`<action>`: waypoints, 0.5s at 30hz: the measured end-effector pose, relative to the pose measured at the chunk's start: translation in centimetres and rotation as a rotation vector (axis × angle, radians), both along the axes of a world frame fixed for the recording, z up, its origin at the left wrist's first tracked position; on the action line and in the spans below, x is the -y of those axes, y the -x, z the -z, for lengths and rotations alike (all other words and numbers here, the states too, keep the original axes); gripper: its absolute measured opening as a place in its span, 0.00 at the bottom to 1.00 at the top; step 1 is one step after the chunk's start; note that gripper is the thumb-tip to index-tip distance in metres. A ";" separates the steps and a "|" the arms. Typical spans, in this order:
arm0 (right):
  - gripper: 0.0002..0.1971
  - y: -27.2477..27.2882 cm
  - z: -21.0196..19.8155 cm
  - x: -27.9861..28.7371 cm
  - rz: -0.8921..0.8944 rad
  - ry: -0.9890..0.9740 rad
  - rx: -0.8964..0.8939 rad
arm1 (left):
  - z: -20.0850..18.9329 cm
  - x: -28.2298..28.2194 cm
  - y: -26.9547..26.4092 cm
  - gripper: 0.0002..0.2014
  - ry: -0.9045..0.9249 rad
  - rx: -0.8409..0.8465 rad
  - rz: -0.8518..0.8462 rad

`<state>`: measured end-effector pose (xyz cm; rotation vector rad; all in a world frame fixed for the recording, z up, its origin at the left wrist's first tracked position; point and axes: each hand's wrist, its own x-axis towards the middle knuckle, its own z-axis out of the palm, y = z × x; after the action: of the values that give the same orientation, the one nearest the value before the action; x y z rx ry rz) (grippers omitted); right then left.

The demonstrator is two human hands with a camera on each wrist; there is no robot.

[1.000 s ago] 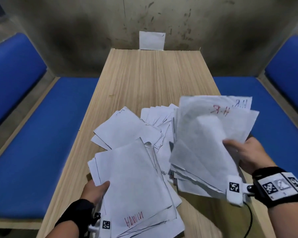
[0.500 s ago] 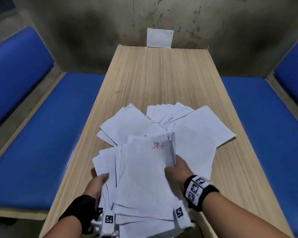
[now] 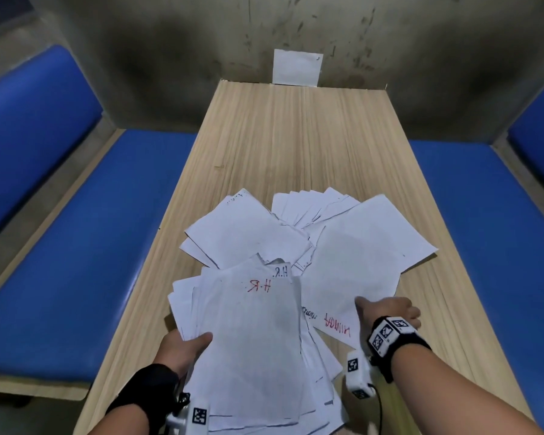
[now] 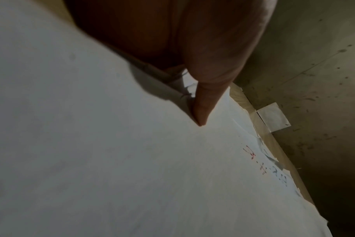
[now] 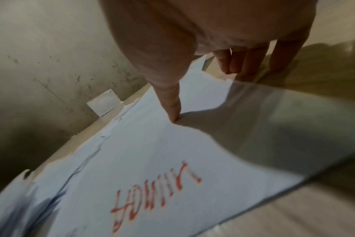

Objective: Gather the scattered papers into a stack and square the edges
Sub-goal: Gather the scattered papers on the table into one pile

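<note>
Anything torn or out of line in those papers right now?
Yes. The top sheet of the pile under the left hand has a ragged, torn far edge. The papers behind it lie fanned and askew on the table, not squared.

Left hand (image 3: 186,343) thumb-over in a pinch, right hand (image 3: 387,312) thumb down (other fingers seemingly loose underneath)

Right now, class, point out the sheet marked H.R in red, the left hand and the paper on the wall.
H.R sheet (image 3: 252,334), head view, blank middle.
Left hand (image 3: 186,346), head view, thumb base.
Wall paper (image 3: 296,67), head view, centre.
</note>
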<state>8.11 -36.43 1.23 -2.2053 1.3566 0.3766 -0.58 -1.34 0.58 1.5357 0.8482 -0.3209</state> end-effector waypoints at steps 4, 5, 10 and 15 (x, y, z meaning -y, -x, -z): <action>0.29 -1.5 0.8 0.7 -0.017 -0.151 0.008 | -0.5 0.3 -0.2 0.16 -0.004 0.014 0.002; 0.27 -2.2 1.6 1.0 -0.032 -0.179 0.033 | -0.5 0.3 -0.1 0.16 -0.005 0.015 0.001; 0.43 -2.6 1.5 0.5 0.002 -0.201 0.049 | -0.2 0.1 -0.1 0.16 -0.010 0.008 -0.007; 0.26 -2.7 1.3 -1.0 -0.378 -0.081 -0.045 | 0.3 0.1 0.0 0.14 -0.011 0.008 -0.018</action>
<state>10.84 -35.48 -0.09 -2.3931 0.9213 0.6083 -0.56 -1.45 0.24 1.5381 0.8579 -0.2972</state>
